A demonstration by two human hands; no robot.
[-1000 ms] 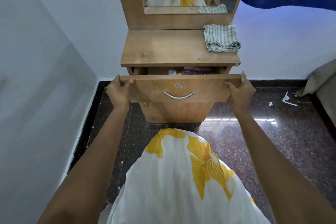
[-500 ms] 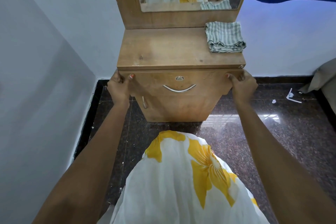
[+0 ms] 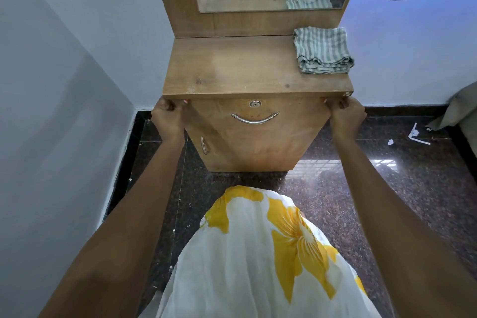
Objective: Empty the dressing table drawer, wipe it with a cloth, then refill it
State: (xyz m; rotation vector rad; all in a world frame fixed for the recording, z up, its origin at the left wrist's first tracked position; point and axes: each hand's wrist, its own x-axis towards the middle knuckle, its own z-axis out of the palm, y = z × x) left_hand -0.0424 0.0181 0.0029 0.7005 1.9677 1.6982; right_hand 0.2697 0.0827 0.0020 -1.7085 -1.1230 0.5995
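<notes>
I have both hands gripping the drawer (image 3: 258,116) front, left hand (image 3: 167,117) and right hand (image 3: 347,117) at its top corners, drawer shut between them. The cloth (image 3: 322,50) lies folded on the bench (image 3: 232,70) beyond my right hand. It looks like the closing step; next I let go.

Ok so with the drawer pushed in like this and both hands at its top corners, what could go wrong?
Two risks:
1. The left hand and right hand curl their fingertips over the drawer front, right under the tabletop edge, so they could get pinched.
2. The striped cloth sits at the tabletop's right edge; a jolt might drop it.
</notes>
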